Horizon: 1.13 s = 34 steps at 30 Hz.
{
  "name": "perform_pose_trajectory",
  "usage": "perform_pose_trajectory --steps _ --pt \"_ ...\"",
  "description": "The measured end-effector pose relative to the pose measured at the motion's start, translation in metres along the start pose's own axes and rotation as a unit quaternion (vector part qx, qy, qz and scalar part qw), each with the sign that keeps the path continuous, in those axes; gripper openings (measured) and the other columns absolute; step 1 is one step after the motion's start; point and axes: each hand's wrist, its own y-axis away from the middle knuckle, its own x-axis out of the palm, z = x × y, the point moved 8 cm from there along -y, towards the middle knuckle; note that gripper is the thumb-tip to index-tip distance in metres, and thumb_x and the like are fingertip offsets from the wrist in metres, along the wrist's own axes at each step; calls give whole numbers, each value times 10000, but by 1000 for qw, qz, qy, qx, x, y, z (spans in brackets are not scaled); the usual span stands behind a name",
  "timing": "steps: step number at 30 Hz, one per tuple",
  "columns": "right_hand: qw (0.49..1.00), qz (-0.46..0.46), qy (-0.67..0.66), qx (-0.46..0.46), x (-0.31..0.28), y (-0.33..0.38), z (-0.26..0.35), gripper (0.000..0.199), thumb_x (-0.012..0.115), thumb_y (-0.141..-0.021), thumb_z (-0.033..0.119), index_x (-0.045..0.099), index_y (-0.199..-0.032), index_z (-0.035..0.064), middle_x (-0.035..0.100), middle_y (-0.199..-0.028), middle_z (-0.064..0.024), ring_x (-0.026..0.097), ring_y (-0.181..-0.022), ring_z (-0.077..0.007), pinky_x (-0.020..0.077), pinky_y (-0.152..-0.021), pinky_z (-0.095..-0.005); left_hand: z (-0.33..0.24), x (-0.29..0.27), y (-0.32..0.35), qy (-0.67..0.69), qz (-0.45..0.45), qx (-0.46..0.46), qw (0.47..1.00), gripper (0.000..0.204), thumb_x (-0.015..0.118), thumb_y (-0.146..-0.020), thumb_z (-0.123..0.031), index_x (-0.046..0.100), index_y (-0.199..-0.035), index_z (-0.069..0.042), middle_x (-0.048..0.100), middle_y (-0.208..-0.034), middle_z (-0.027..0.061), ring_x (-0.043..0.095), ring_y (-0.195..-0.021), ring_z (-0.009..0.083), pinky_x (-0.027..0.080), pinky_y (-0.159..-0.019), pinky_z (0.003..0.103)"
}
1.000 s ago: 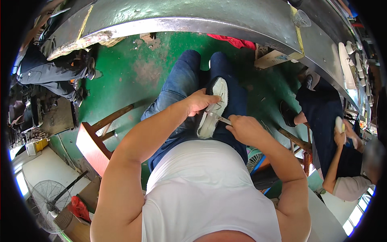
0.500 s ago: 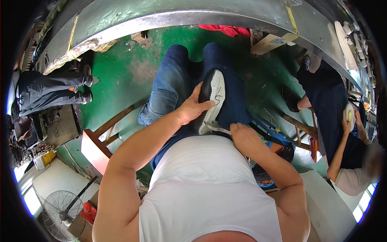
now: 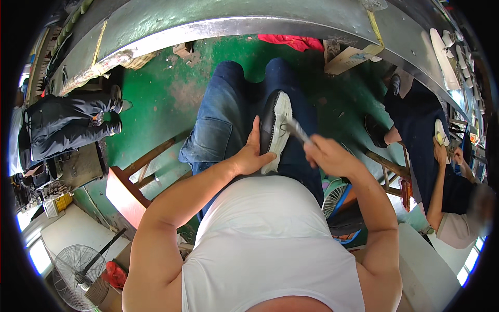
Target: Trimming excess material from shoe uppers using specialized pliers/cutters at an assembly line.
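Observation:
A shoe [image 3: 282, 112] lies upturned across my thighs. Its white underside faces up, and its black upper [image 3: 267, 122] shows along the left, with a stitched-looking edge between. My left hand [image 3: 249, 155] grips it near the heel, thumb on the white underside and index finger stretched along the black side; the other fingers are hidden. My right hand [image 3: 330, 156] is closed around a slim grey metal hand tool [image 3: 299, 131], smeared by motion. The tool's far end meets or hovers over the middle of the underside; I cannot tell which.
A metal-edged workbench [image 3: 234, 23] curves across the far side. Wooden stools [image 3: 127, 192] stand left and right. At right a co-worker's hand [image 3: 441, 151] holds a pale shoe piece [image 3: 441, 132]. Another person's legs [image 3: 73, 125] are at left. A fan [image 3: 78, 278] stands near left.
My right hand has moved up and forward with the tool, from the heel to the middle of the shoe. My left hand has slid slightly toward the heel.

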Motion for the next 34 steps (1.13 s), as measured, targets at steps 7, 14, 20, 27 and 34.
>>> perform_pose_trajectory --steps 7,14,20,27,34 --pt "987 -109 118 -19 -24 -74 -2 421 461 -1040 360 552 -931 -36 660 -743 -181 672 -681 -322 517 -660 -428 1 -9 -4 -46 8 -15 999 1229 687 -901 -108 -409 -1455 -153 299 -1557 218 387 -1387 244 307 -1145 308" --pt "986 -140 73 -60 -10 -62 -3 468 429 -1046 386 568 -884 -30 662 -755 -194 665 -685 -345 512 -652 -444 -7 -15 2 -43 5 -1 999 1187 683 -920 -153 -358 -1490 -141 311 -1550 216 376 -1390 240 293 -1152 315" --pt "953 -170 225 -114 8 -38 8 410 471 -1019 382 584 -938 -4 674 -842 -252 650 -814 -461 507 -715 -536 -6 -21 -2 -20 -26 56 998 1098 673 -920 -168 -227 -1540 -55 199 -1588 268 235 -1478 280 220 -1194 341" --pt "916 -316 181 -168 -106 12 49 397 590 -961 398 590 -1046 10 673 -911 -220 648 -846 -435 494 -745 -519 -64 -84 33 339 7 67 938 954 671 -852 56 120 -1610 -127 238 -1621 77 293 -1436 172 240 -1167 315" --pt "642 -686 320 -119 -334 50 55 412 607 -966 290 557 -1212 -37 633 -1073 -260 607 -974 -437 468 -877 -510 -324 -225 -16 26 -113 239 964 992 760 -817 -100 145 -1594 -52 415 -1516 193 439 -1351 233 326 -1135 328"
